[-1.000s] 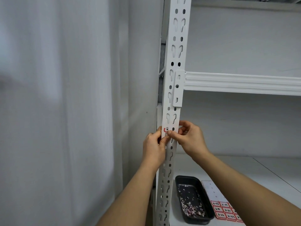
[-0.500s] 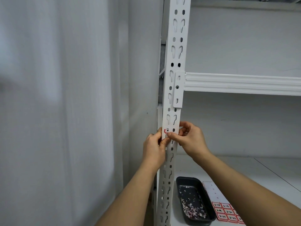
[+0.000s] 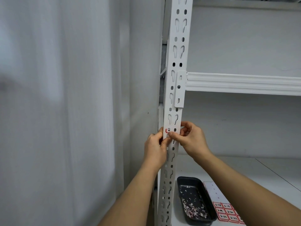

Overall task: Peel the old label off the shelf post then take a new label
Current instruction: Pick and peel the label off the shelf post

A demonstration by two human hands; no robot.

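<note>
- At the far left of the frame, a pale curtain (image 3: 57,103) is hanging down, well apart from the work.
- Just left of the middle, the left hand (image 3: 155,148) is curling around the edge of the white shelf post (image 3: 176,95). It is probably holding on there to keep things steady while the other hand is picking.
- Near the middle, the old label (image 3: 167,131) is sticking to the post. Only a small red corner is showing above the fingers, so it is looking not fully off yet.
- Just right of the post, the right hand (image 3: 190,138) is reaching across it, and its thumb tip is pressing at the label's edge, likely trying to lift it. I cannot tell if the fingers are really pinching the label.
- Low in the frame, right of the post, a dark tray (image 3: 180,181) is sitting on the shelf with little torn bits inside, likely for scraps.
- At the lower right, touching the tray's side, a sheet of new labels (image 3: 226,211) is lying ready for the next step.
</note>
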